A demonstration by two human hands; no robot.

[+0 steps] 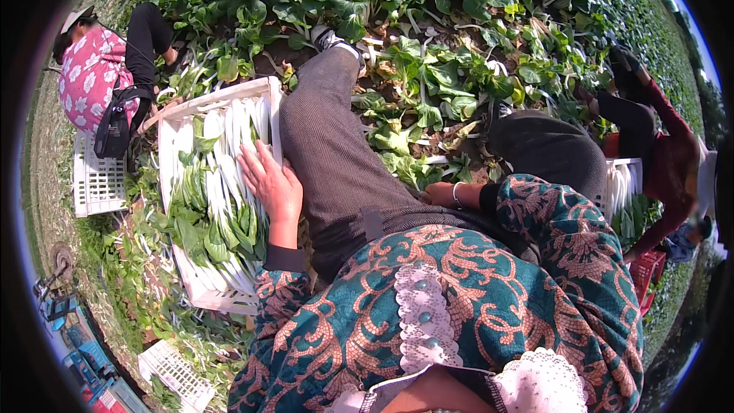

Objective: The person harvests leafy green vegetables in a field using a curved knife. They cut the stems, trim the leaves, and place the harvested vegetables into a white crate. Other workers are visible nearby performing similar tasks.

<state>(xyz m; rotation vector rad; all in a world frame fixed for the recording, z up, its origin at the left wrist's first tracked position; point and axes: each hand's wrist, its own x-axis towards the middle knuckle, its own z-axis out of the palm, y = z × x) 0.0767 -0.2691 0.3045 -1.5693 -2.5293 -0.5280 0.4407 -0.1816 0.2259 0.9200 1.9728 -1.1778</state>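
Note:
My left hand [270, 184] lies with its fingers spread on the white stalks at the right side of a white plastic crate [220, 94]. The crate holds rows of leafy greens [229, 183] with long white stalks and green leaves. My right hand [441, 194], with a bracelet at its wrist, rests low at my lap between my thighs. Its fingers are curled, and a small dark end shows beside them; whether it holds something I cannot tell. Cut greens and loose leaves [424, 74] lie on the soil past my knees.
A person in a pink floral top [92, 77] sits at the left on a white crate [98, 180]. Another in dark red [676, 166] bends at the right near a filled crate and a red crate [648, 275]. A blue vehicle [86, 350] stands lower left, near another white crate [178, 370].

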